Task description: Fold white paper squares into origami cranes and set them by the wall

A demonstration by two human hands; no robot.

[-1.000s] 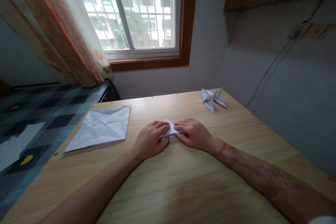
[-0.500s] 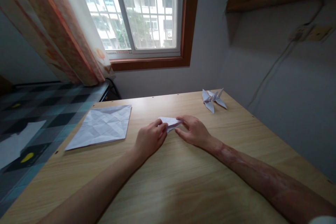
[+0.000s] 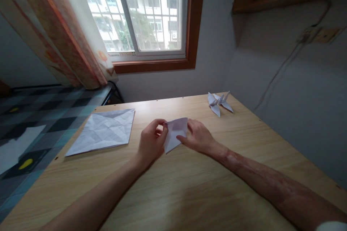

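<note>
Between the two hands, over the middle of a pale wooden table [image 3: 173, 191], a small piece of folded white paper [image 3: 175, 133] is held, its broad face turned toward the near side. Its upper edge is nearly straight, and its lower left corner is pointed downward; whether the table is touched by that corner cannot be told. By the left hand [image 3: 151, 136], the upper left corner is pinched between thumb and index finger, with the other fingers curled. By the right hand [image 3: 200, 136], the right edge is held in a loose grip, the thumb laid against the front face and the fingers partly hidden behind the sheet.

On the left part of the table, a larger creased sheet [image 3: 108, 130] is laid flat, its surface crossed by many fold lines. Near the far right corner, two paper birds [image 3: 215, 110] are set close together, wings spread. Beyond the table's left edge, a checked cloth [image 3: 54, 115] is seen, with loose white paper pieces [image 3: 27, 140] laid on it. At the back, a barred window [image 3: 157, 18] is framed in brown wood, and a patterned curtain [image 3: 67, 32] is hung at its left. On the right, a wooden shelf [image 3: 292, 0] is mounted above a wall socket [image 3: 325, 35], from which a cable [image 3: 279, 66] is run downward.
</note>
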